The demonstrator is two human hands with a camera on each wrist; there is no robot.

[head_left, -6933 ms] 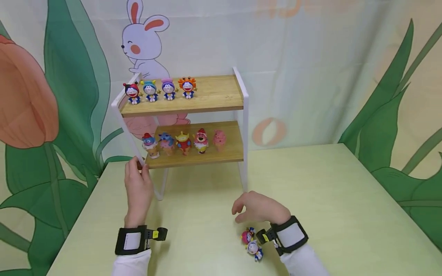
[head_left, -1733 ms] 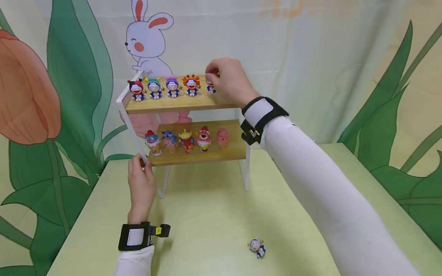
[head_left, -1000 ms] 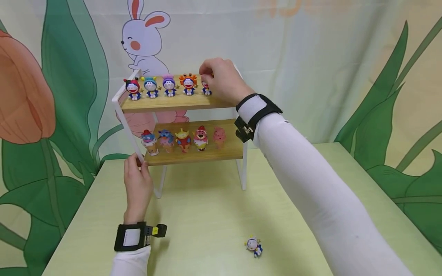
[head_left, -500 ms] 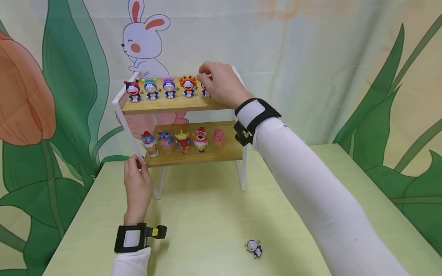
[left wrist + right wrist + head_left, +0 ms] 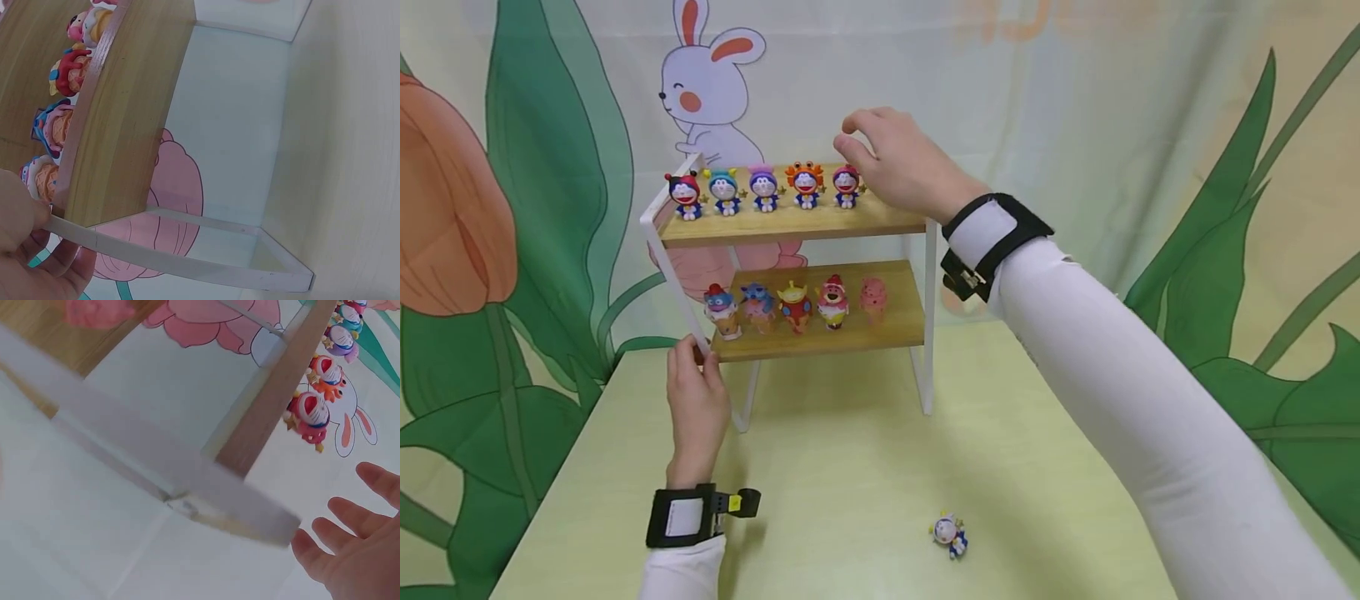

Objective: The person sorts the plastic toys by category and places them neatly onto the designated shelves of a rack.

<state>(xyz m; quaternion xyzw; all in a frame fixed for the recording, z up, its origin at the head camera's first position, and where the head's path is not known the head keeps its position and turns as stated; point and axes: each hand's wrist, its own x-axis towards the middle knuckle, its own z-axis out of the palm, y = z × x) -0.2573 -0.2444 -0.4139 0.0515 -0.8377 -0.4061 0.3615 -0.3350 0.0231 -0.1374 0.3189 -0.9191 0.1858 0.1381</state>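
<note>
My left hand (image 5: 697, 412) grips the left white post of a two-tier wooden shelf (image 5: 887, 218) at the lower board's corner. In the left wrist view, its thumb and fingers (image 5: 78, 269) lie on either side of the white frame. My right hand (image 5: 910, 158) is raised by the upper board's right end, fingers apart, holding nothing. Just left of it stands a small blue cat figurine in a dark pink hat (image 5: 846, 187), apart from the fingers (image 5: 347, 519) in the right wrist view. It ends a row of similar figurines, the crab-hatted one (image 5: 806, 185) beside it.
Several ice-cream-cone figurines (image 5: 795, 307) line the lower board. Another blue-and-white cat figurine (image 5: 949, 534) lies on the pale table (image 5: 820, 500) in front, to the right. A printed curtain (image 5: 1075, 167) hangs behind the shelf.
The right hand carried the pink-hatted figurine from the table to the upper board, shifted it left, then let go and drew back up and right. The left hand stays on the post.
</note>
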